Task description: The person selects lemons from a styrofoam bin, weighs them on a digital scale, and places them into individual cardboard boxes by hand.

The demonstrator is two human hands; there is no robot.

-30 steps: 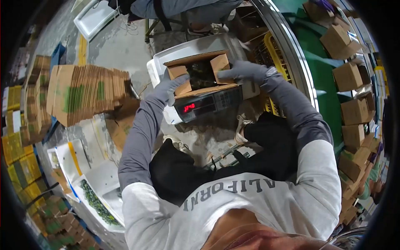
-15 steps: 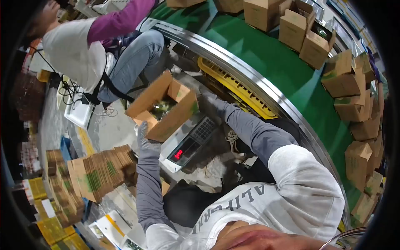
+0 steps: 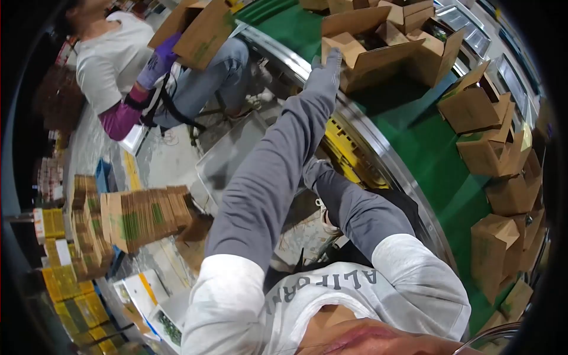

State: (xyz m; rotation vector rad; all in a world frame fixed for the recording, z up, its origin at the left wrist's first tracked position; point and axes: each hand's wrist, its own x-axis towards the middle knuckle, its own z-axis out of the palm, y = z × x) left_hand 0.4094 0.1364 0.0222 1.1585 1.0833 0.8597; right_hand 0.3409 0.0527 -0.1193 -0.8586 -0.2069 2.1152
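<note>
My left hand, in a grey glove, reaches across to the green conveyor. Its fingers are stretched flat along the near end of an open cardboard box, and its thumb stands apart on the left. The flaps of this box are up, and what lies inside is dark and hard to make out. Lower down, my right hand is beside the conveyor's metal edge, away from the box. My left forearm partly covers it, so its fingers do not show. A grey tray-like surface lies beneath my left forearm.
Several open cardboard boxes line the green conveyor belt. Under its rail sits a yellow crate. Folded cardboard is stacked at the left. A seated co-worker holds a cardboard box at the upper left.
The box has moved from above the scale to the conveyor, with my left hand following it. My right hand has come off it. The scale display is now hidden. The co-worker now holds a box.
</note>
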